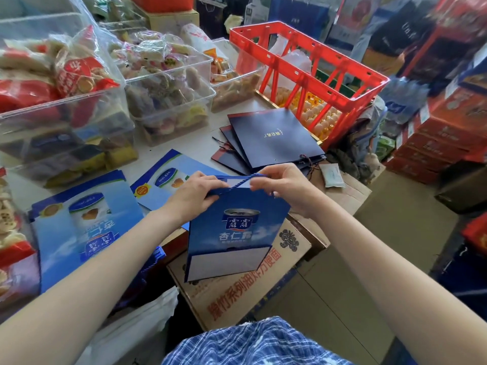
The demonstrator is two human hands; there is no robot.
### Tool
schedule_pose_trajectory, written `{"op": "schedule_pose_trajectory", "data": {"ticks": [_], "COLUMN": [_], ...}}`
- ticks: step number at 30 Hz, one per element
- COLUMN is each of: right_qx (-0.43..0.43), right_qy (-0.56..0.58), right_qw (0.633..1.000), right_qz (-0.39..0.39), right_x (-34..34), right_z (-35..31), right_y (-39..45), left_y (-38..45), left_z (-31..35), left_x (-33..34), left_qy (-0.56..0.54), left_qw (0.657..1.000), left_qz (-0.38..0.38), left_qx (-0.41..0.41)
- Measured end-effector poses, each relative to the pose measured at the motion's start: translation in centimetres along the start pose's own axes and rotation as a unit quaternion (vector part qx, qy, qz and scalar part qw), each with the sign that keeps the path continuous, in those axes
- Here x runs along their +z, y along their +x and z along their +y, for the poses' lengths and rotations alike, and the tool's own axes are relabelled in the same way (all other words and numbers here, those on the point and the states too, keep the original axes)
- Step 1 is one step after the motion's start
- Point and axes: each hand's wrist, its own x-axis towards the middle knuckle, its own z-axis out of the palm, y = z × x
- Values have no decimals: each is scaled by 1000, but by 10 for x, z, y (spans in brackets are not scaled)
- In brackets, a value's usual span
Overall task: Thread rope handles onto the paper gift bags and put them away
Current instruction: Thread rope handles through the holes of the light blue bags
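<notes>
Step in hand: threading the rope handle (pixel 246 177) at the top edge of a folded blue gift bag (pixel 234 227). The bag is held upright in the air, above a cardboard box (pixel 247 293) and in front of the table (pixel 189 146).

Left hand (pixel 196 194): fingers curled, gripping the bag's top left corner. Right hand (pixel 283 185): fingers curled, pinching at the top right edge, where the blue rope runs across between the two hands. Whether the rope end is already through a hole cannot be told; the fingers cover that spot.

Judgement on doing it well: the left hand should hold the folded rim flat and steady so the punched holes line up, while the right feeds the rope tip straight through without fraying it (a twisted end probably enters more easily). Pull gently; the paper near a hole may tear. Knot on the inside.

Elsewhere: more flat blue bags (pixel 87 227) lie on the table to the left, and a fanned stack of dark navy bags (pixel 274 138) sits beyond, just beside a red crate (pixel 311 75).
</notes>
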Motion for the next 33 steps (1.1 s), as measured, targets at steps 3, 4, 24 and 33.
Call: {"op": "schedule_pose_trajectory", "data": {"ticks": [3,4,24,33], "right_qx": [-74,-102,81,-52], "right_qy": [-245,-322,32,-205], "right_qw": [967,941,996,974], "right_qz": [14,26,-32,-86], "right_x": [-8,-8,6,-60], "right_z": [4,7,39,5], "right_y": [13,17,32,19], "left_y": [-1,-4,-15,13], "left_z": [-6,-7,36,59], "left_x": [0,1,28,14], "left_qy": [59,61,25,-104], "left_qw": [993,992,976,979], "left_qz": [-97,-115,22,6], "left_qx": [-3,2,-216,-177]}}
